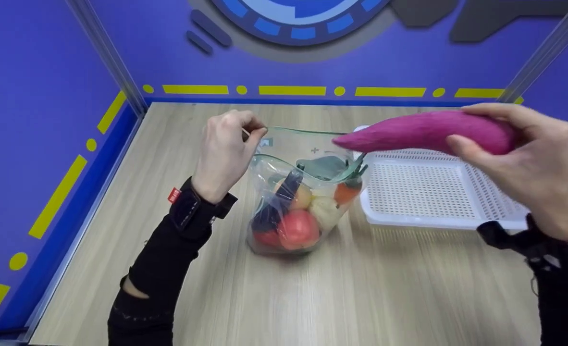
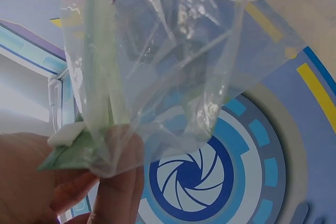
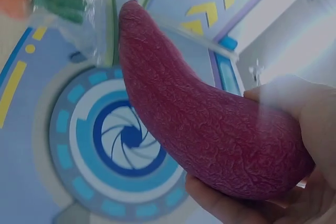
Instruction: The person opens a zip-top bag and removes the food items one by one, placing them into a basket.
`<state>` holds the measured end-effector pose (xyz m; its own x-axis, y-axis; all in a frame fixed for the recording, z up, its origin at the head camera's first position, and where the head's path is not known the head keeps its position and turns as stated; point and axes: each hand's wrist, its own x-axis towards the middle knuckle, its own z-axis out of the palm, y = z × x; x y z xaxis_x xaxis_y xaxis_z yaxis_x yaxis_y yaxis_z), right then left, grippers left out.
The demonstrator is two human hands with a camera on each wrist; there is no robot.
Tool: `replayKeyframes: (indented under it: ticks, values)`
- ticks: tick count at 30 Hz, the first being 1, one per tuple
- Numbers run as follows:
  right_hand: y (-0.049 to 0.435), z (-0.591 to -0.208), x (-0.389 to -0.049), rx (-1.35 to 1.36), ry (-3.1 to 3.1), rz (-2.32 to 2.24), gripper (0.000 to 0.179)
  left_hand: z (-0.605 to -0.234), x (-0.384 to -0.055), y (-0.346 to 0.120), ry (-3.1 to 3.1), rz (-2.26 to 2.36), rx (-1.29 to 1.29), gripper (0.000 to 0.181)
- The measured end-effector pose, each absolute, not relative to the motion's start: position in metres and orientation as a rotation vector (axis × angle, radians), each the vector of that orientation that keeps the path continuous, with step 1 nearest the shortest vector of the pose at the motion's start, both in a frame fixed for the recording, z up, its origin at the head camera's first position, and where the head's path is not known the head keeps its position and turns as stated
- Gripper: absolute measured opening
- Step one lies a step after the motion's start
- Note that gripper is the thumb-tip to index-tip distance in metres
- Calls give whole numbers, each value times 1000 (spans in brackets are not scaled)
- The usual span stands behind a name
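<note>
My left hand (image 1: 226,149) pinches the left end of the rim of a clear zip bag (image 1: 269,192). The bag stands upright on the table with its mouth spread. Through its wall I see a dark eggplant (image 1: 269,209), a red tomato-like piece (image 1: 299,229), a pale yellow-white piece (image 1: 325,211) and a carrot (image 1: 348,192) with a green top. In my right hand (image 1: 538,149) is a purple sweet potato (image 1: 423,132), gripped at its thick end. Its thin tip points left, close to the bag's right rim. The left wrist view shows the pinched bag corner (image 2: 107,161) up close.
A white perforated basket (image 1: 373,218) sits on the wooden table (image 1: 313,298), right of the bag and partly beneath my right hand. Blue printed panels (image 1: 168,62) enclose the table at the back and sides.
</note>
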<state>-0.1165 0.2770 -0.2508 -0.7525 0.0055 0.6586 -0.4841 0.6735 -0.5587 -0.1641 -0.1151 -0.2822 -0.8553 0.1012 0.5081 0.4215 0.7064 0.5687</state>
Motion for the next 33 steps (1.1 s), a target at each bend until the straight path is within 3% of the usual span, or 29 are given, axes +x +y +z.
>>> replayKeyframes:
  ticks: [5,10,15,26,33]
  values:
    - [311,-251,-129,27,-2245,1190,39,-279,-161,-113,-2463,-975,-411,7]
    - [340,-265,-149,-76,-2259,1128,35,-278,-160,-115,-2455,-976,-419,6]
    - [357,-288,-173,-74,-2412,1008,39,-278,-158,-115,-2448,-979,-428,7]
    - [374,-350,-217,-24,-2833,820,66,-275,-155,-114,-2443,-1000,-425,6]
    - [373,-371,-236,44,-2927,753,59,-276,-155,-115,-2443,-994,-439,5]
